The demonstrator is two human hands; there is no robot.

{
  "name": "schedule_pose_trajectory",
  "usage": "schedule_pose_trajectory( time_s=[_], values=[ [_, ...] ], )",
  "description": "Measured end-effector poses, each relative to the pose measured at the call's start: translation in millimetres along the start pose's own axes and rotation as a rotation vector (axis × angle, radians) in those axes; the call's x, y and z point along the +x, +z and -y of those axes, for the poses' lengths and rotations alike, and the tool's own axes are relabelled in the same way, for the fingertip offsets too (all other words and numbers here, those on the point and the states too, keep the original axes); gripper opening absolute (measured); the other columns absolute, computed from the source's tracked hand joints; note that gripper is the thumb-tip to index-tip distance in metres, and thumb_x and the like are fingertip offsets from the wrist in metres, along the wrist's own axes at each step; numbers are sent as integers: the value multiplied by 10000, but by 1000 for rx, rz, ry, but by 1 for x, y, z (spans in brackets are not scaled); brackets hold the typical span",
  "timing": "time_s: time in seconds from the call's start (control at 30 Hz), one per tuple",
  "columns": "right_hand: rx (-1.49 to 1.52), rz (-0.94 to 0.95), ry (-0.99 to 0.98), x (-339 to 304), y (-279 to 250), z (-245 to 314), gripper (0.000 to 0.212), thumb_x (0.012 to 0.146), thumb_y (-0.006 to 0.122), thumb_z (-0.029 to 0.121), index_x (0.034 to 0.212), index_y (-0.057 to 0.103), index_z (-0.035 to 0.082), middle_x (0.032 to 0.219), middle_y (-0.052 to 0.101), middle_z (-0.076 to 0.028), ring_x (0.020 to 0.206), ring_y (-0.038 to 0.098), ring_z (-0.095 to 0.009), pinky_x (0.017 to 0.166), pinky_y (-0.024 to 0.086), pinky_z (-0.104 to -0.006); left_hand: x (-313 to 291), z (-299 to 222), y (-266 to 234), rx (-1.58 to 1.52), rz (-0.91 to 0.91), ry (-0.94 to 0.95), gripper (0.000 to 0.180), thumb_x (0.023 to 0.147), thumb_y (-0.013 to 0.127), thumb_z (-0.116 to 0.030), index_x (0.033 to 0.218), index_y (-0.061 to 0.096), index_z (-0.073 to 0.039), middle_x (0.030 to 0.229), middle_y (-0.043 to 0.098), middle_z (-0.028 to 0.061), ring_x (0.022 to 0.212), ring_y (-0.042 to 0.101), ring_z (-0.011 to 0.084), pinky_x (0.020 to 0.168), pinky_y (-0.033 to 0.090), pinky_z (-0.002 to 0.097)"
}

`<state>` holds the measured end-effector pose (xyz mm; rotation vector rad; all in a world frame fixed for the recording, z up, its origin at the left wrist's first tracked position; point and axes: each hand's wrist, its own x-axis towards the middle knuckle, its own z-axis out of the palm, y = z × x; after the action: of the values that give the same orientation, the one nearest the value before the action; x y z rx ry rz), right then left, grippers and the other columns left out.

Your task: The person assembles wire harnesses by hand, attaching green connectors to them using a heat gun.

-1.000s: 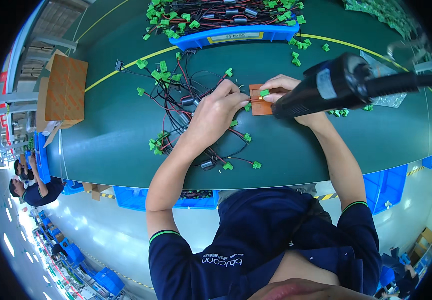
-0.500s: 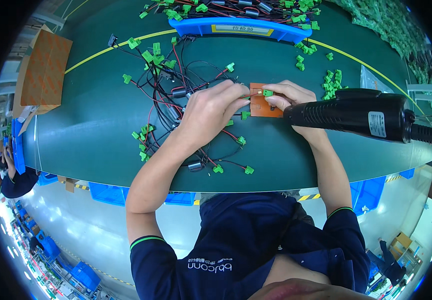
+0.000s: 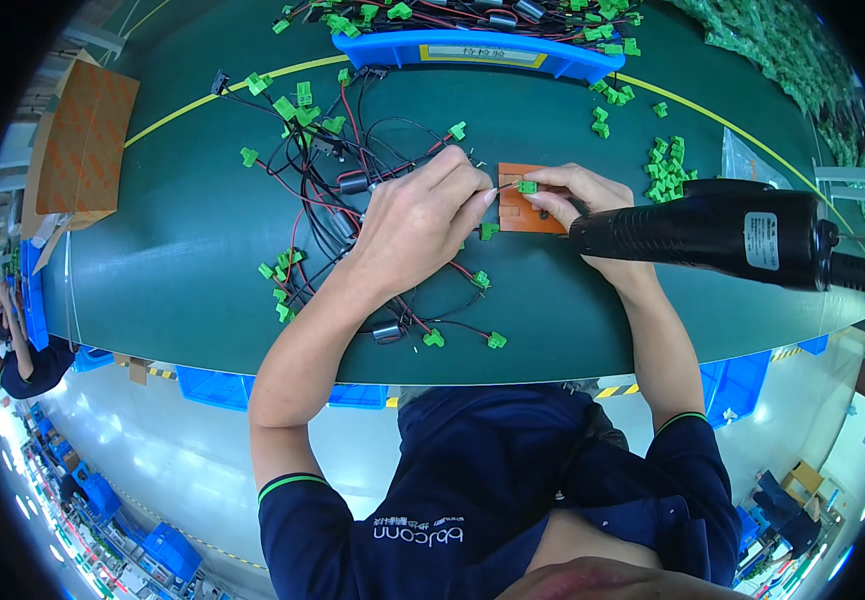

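Observation:
My left hand is closed, pinching a thin wire between thumb and fingertips. The wire's end reaches the small green terminal connector; whether it sits inside cannot be made out. My right hand is closed on that connector, holding it over an orange block on the table. A black handheld-type power tool lies across the view in front of my right wrist, its narrow end near the block. Beside my left hand spreads a tangle of black and red cables with green connectors and dark cylinders.
A blue bin full of similar cables stands at the far side of the green table. Loose green connectors are heaped beyond the tool, near a clear plastic bag. A cardboard box stands at the left. Other people are in the background.
Earlier a red wire showed between my hands; now a darker wire shows there. The green connector has shifted slightly left. The cable tangle has shifted slightly left in view.

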<state>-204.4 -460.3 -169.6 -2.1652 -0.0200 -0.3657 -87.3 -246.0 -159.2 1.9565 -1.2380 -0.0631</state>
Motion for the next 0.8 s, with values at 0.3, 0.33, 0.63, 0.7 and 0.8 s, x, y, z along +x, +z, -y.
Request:
schedule_pose_trajectory(
  time_s=[0.3, 0.33, 0.63, 0.7, 0.8],
  values=[
    [-18, 3, -10, 0, 2, 4, 202, 925, 755, 51, 1124, 723, 36, 994, 763, -113, 897, 743, -242, 787, 580, -328, 0, 2, 2, 28, -5, 65, 108, 933, 727, -125, 919, 642, -61, 899, 585, 87, 739, 661, 315, 581, 522, 441],
    [12, -1, -4, 0, 2, 5, 202, 916, 760, 44, 1115, 729, 38, 979, 759, -104, 909, 737, -243, 794, 576, -329, 0, 1, 1, 27, 11, 61, 113, 932, 728, -128, 917, 638, -62, 899, 584, 87, 739, 662, 314, 582, 524, 440],
    [-122, 41, -271, 4, 8, -1, 220, 818, 810, 15, 1023, 729, 17, 881, 696, -98, 816, 632, -257, 717, 524, -362, -5, 2, 6, 157, 62, 128, 109, 909, 732, -116, 921, 650, -45, 864, 587, 104, 775, 649, 324, 675, 524, 444],
    [-132, 64, -273, 6, 9, -1, 215, 814, 816, 22, 1006, 721, 12, 869, 690, -94, 802, 625, -259, 711, 519, -364, -5, 0, 5, 180, 95, 113, 112, 904, 732, -116, 918, 650, -42, 862, 587, 101, 799, 649, 319, 693, 521, 442],
    [-129, 78, -247, 5, 12, 2, 208, 809, 826, 36, 979, 708, 12, 851, 679, -86, 780, 614, -263, 702, 512, -370, -5, 0, 5, 210, 137, 100, 110, 900, 732, -115, 911, 651, -40, 860, 587, 93, 830, 643, 304, 709, 503, 434]
  ],
)
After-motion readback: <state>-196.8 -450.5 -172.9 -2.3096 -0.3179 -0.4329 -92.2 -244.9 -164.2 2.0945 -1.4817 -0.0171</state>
